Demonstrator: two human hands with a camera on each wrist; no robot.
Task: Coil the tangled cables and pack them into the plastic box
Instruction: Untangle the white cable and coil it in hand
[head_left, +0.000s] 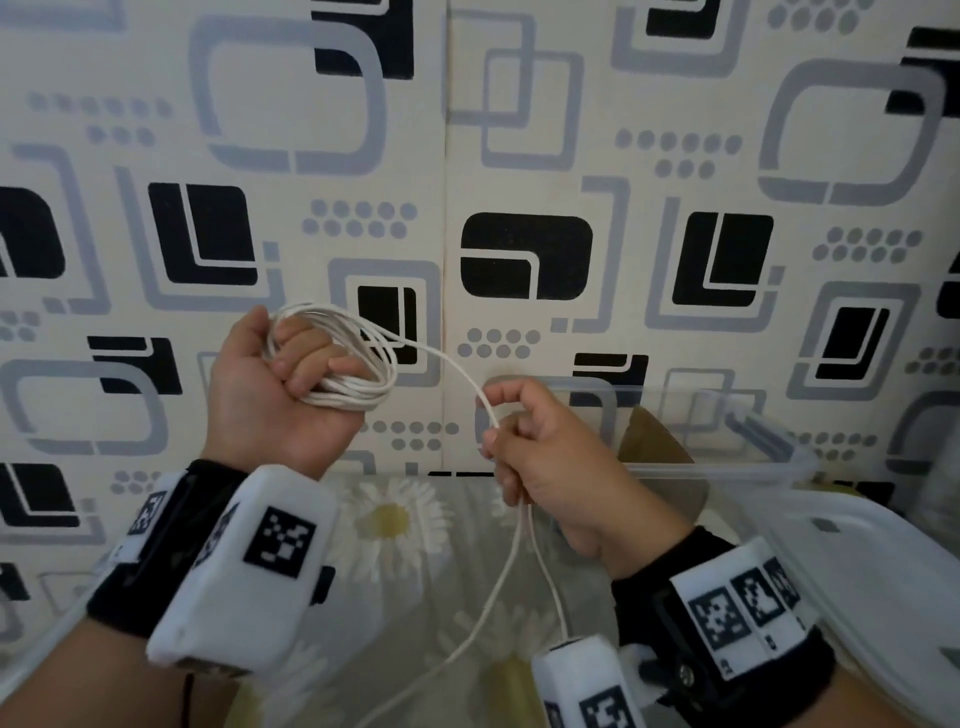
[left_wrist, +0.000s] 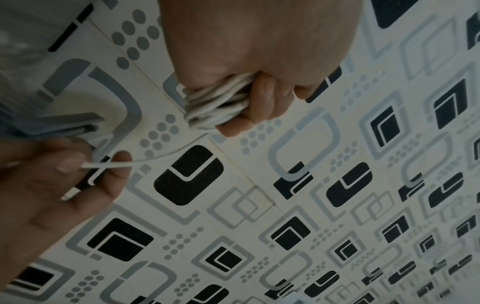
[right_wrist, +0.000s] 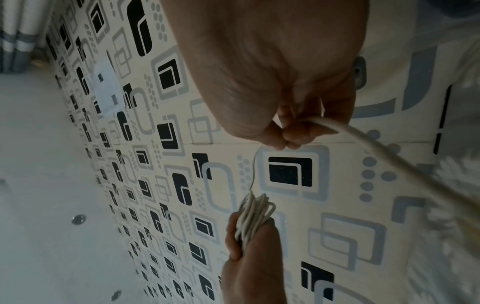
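Note:
My left hand (head_left: 291, 374) is raised in front of the wall and grips a coil of white cable (head_left: 358, 364) with several loops; the bundle (left_wrist: 215, 102) runs through its curled fingers. One strand leaves the coil and arcs down to my right hand (head_left: 524, 441), which pinches the cable (right_wrist: 259, 156) between thumb and fingers. Below that hand two lengths of cable (head_left: 519, 571) hang down past the wrist toward the table. The clear plastic box (head_left: 727, 457) stands open at the right, behind my right hand.
The box's clear lid (head_left: 883, 582) lies at the right edge of the table. A daisy-print cloth (head_left: 400, 519) covers the table. A wall with grey and black squares (head_left: 519, 156) stands close behind. A second clear plastic edge shows low at the left.

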